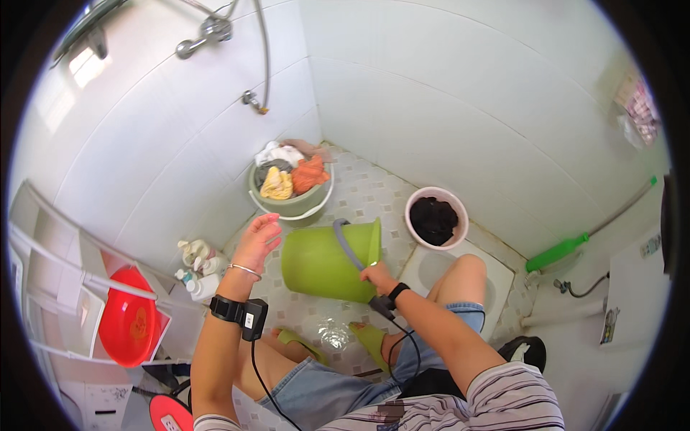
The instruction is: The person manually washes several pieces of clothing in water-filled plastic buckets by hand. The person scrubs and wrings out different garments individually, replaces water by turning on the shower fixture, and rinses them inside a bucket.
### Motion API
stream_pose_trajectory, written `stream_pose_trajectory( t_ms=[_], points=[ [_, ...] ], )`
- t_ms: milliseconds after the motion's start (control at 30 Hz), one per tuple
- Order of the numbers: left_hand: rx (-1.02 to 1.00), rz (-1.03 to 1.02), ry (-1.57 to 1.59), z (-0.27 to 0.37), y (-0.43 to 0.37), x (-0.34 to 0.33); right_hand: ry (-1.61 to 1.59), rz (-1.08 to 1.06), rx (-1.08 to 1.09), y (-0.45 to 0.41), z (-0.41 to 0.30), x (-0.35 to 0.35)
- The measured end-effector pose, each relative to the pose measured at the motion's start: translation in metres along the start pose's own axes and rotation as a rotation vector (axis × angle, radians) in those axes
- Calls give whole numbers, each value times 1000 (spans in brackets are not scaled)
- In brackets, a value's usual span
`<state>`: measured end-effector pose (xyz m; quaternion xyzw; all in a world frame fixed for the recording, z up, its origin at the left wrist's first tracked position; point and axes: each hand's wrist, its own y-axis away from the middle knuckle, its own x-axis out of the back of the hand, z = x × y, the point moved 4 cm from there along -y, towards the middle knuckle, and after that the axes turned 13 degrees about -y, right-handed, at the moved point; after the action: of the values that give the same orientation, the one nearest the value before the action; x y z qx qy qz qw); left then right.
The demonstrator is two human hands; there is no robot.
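Observation:
A lime-green plastic bucket (pixel 323 264) is tipped over on its side before me, its mouth facing right. My right hand (pixel 380 277) grips the bucket's grey handle (pixel 347 245) close to the rim. The bucket's inside is hidden from this angle. To the left of its base, my left hand (pixel 260 242) is raised with fingers apart and holds nothing. Beyond that hand stands a pale green bucket (pixel 302 207) heaped with clothes (pixel 294 169), a white handle hanging over its front. Right of the tipped bucket is a pink basin (pixel 462 226) with dark cloth (pixel 433 221) inside.
The tiled floor (pixel 366 178) looks wet near my slippers. Pump bottles (pixel 205 285) stand by the left wall, near a rack holding a red basin (pixel 126 318). The pink basin meets a squat toilet (pixel 501 280). Wrist-device cables (pixel 264 382) hang by my arms.

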<state>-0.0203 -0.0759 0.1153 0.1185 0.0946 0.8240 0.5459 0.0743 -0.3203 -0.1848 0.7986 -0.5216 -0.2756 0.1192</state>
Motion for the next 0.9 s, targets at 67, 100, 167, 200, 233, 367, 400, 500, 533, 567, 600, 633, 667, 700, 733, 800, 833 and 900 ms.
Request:
stream_pose_trajectory(
  t_ms=[67,100,167,200,233,367,400,500,533,567,600,633,667,700,733,800,833,900],
  points=[
    [-16,91,4,-24,4,42,-131,-152,-51,-6,-2,-7],
    [53,105,175,-49,2,62,-235,-233,-127,-6,-7,-18],
    [238,202,455,-60,13,68,-369,-351,-221,-5,-19,-15],
    [365,268,568,-52,15,48,-450,-261,-304,-18,-22,10],
    [239,204,517,-51,13,53,-496,-199,-330,-13,-27,0],
    [27,167,377,-55,1,63,-284,-54,-208,-28,-41,-12],
    [23,171,391,-58,-3,61,-269,-55,-206,-33,-40,-10],
    [149,273,325,-78,-11,63,61,44,-158,-26,-42,-26],
    [158,247,312,-78,-20,56,73,67,-137,-37,-36,-13],
    [155,198,306,-69,-33,41,-10,79,-119,-60,-26,18],
    [151,162,324,-67,-40,34,-98,82,-119,-69,-19,41],
    [146,221,272,-73,-36,55,-138,84,-138,-54,-4,15],
    [137,269,228,-78,-33,71,-172,94,-148,-35,4,-9],
    [139,255,238,-77,-35,73,-166,109,-142,-32,6,-7],
    [131,302,204,-74,-36,77,-163,124,-135,-32,10,0],
    [112,331,186,-70,-41,71,-151,154,-108,-39,12,37],
    [94,314,163,-61,-48,60,-94,111,-85,-52,5,77],
    [82,336,125,-59,-49,65,-31,23,-107,-48,1,90]
  ],
)
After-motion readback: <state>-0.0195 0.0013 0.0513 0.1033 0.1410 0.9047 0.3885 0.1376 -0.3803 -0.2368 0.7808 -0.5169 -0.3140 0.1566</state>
